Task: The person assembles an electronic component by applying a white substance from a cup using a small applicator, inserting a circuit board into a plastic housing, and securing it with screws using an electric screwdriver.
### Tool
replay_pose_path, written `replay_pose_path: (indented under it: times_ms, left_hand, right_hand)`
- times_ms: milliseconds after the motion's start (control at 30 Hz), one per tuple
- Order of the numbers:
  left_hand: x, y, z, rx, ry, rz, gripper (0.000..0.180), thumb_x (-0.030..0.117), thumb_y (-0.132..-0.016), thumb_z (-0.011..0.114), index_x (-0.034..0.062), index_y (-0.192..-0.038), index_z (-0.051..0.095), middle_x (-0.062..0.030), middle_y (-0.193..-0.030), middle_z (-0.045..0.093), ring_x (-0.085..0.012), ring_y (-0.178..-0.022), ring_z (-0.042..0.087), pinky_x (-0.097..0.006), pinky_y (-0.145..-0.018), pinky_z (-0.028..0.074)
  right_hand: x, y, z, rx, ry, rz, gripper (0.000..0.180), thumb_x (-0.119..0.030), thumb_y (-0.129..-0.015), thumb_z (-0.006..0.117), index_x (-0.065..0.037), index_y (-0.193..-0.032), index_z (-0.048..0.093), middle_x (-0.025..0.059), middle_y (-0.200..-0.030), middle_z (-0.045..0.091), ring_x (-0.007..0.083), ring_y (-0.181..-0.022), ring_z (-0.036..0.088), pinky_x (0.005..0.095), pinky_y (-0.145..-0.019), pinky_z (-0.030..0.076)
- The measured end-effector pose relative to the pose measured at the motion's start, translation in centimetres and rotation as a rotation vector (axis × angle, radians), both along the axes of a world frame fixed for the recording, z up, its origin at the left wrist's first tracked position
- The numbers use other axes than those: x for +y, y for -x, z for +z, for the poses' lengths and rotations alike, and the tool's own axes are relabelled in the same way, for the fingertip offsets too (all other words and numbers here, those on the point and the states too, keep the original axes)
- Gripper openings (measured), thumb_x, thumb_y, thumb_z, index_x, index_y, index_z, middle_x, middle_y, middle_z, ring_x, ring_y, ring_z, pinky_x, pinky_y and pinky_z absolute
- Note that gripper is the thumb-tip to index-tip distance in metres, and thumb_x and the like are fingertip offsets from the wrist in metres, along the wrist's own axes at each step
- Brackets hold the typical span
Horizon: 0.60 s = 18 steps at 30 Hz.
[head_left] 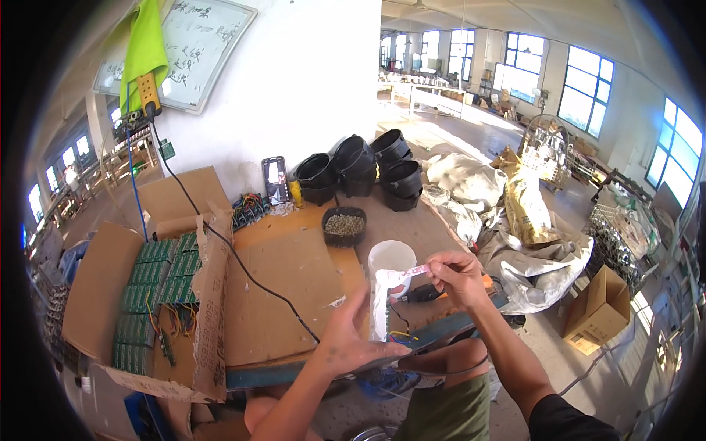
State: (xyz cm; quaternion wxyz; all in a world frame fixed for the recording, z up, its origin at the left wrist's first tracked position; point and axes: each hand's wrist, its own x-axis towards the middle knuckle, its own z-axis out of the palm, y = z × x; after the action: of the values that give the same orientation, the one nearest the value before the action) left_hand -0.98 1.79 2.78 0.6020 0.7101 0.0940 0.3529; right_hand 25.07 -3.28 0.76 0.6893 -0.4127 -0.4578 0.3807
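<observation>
My right hand [457,275] pinches the top end of a white plastic strip [380,305] with pink print. The strip bends over and hangs down to my left hand [351,342], which grips its lower end with the other fingers spread. Thin yellow and blue wires [401,335] show just right of my left hand's fingertips. Both hands hover over the near edge of a cardboard-covered workbench [279,294]. Right behind the strip stands a white cup [391,256]. A black bowl of small pale parts [343,224] sits farther back.
At left is an open cardboard box [95,287] of green circuit boards [158,283]. A black cable [250,275] crosses the bench. A phone [276,178] and stacked black pots [368,165] stand at the wall. Sacks [526,202], a carton [599,309] and wire baskets [618,235] lie right.
</observation>
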Motion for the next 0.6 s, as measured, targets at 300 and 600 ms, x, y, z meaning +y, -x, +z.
replay_pose_path:
  times_ms: [300, 600]
  left_hand:
    - [0.6, 0.1, -0.7, 0.045, 0.030, 0.200, 0.076, 0.011, -0.064, 0.092, 0.0014, -0.127, 0.051, -0.0072, -0.120, 0.059, -0.0158, -0.112, 0.053, -0.033, -0.099, 0.044]
    - [1.9, -2.1, -4.5, 0.053, 0.160, 0.315, 0.074, 0.025, -0.065, 0.094, -0.0022, -0.121, 0.054, -0.0128, -0.115, 0.065, -0.0189, -0.105, 0.065, -0.036, -0.096, 0.050]
  right_hand:
    - [1.8, -3.4, 2.9, -0.084, 0.188, -0.124, 0.016, -0.014, -0.089, 0.073, -0.001, -0.098, 0.072, 0.0020, -0.082, 0.069, 0.0071, -0.066, 0.058, 0.0217, -0.060, 0.046]
    - [7.3, -0.6, 8.9, -1.677, -0.106, -0.127, 0.015, -0.005, -0.069, 0.065, -0.002, -0.080, 0.074, 0.0174, -0.072, 0.068, 0.0346, -0.065, 0.066, 0.0395, -0.063, 0.054]
